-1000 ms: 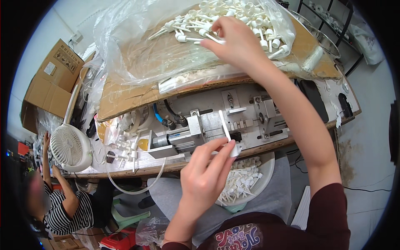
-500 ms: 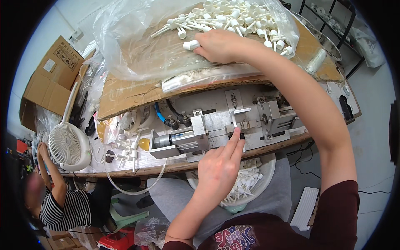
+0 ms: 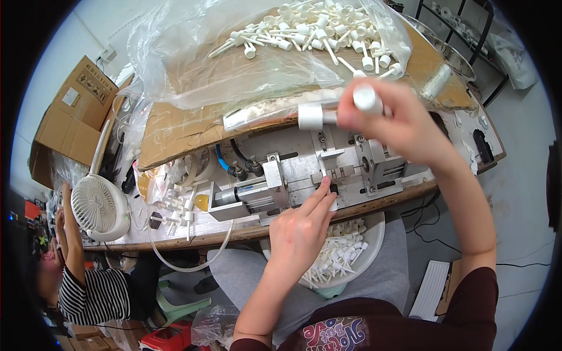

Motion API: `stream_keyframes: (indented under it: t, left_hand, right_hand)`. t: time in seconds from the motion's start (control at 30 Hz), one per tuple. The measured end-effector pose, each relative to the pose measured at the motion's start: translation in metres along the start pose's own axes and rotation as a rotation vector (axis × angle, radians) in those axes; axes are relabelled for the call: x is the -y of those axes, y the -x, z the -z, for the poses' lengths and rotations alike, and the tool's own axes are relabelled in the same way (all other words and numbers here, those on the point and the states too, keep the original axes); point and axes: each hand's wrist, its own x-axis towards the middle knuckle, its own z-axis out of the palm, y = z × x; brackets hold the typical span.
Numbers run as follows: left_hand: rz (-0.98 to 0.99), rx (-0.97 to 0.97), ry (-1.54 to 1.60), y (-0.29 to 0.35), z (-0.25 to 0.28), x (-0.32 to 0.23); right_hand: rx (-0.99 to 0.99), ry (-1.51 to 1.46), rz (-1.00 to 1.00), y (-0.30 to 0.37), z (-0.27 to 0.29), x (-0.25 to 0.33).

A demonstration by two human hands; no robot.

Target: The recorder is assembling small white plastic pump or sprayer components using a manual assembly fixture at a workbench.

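Note:
My right hand [image 3: 392,117], blurred by motion, is closed around white capped stems over the cardboard's front edge. One round cap [image 3: 367,98] sticks up by the fingers, and another cap [image 3: 310,116] points left on its short stem. Down at the metal bench fixture [image 3: 336,174], my left hand [image 3: 298,234] reaches in with its first fingers stretched side by side. A thin white stem [image 3: 324,167] shows just beyond the index fingertip, and a bit of white [image 3: 333,206] peeks out beside the fingers. The left thumb is hidden beneath the hand.
A heap of white capped stems [image 3: 328,29] lies on plastic over cardboard [image 3: 175,131]. A white basket [image 3: 377,234] of similar pieces rests by my lap. Metal cylinder [image 3: 225,198], tubing [image 3: 193,270] and fan [image 3: 99,206] stand left. Another person in stripes [image 3: 99,295] sits at far left.
My right hand has come away from the heap, moving right and toward me, with white capped stems in it. The left hand has stayed at the fixture, shifting slightly.

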Motion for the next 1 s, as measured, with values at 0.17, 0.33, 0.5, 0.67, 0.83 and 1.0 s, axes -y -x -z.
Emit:
stream_keyframes:
  t: [0.17, 0.33, 0.5, 0.67, 0.83, 1.0]
  left_hand:
    - [-0.04, 0.029, -0.048, -0.004, 0.002, -0.006]
    - [0.003, 0.043, 0.027, -0.005, 0.009, -0.007]
    - [0.253, 0.27, 1.081, 0.007, 0.033, -0.021]
    - [0.17, 0.125, 0.866, 0.014, 0.043, -0.023]
    - [0.053, -0.13, 0.277, 0.012, 0.009, -0.019]
    - [-0.084, -0.065, -0.134, 0.004, -0.007, -0.01]
  right_hand:
    - [0.04, -0.173, -0.222, 0.048, -0.005, 0.017]
    - [0.081, -0.206, -0.349, 0.078, -0.002, 0.02]
    - [0.115, -0.267, -0.341, 0.1, -0.021, -0.003]
    - [-0.209, -0.42, -0.393, 0.106, -0.033, -0.009]
    - [-0.38, -0.806, -0.422, 0.113, -0.046, -0.011]
    - [-0.506, -0.956, -0.392, 0.113, -0.056, -0.009]
